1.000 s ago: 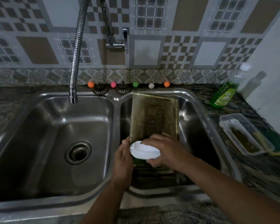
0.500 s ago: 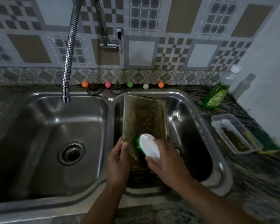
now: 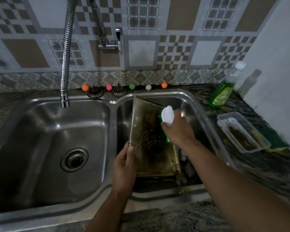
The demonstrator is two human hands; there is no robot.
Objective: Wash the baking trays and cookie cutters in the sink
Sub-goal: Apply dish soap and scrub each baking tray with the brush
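The left hand (image 3: 124, 166) grips the near-left edge of a baking tray (image 3: 151, 144) propped in the sink's (image 3: 197, 104) right basin; the right hand (image 3: 177, 129) clasps a white-handled green scrub brush (image 3: 166, 118) against its far-right side. Dark residue covers the tray, so washing looks barely begun; no cookie cutters can be made out

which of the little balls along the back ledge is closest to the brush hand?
The orange ball at the far right end of the row, behind the right basin. It lies closest to the right hand; the other orange one sits at the far left end.
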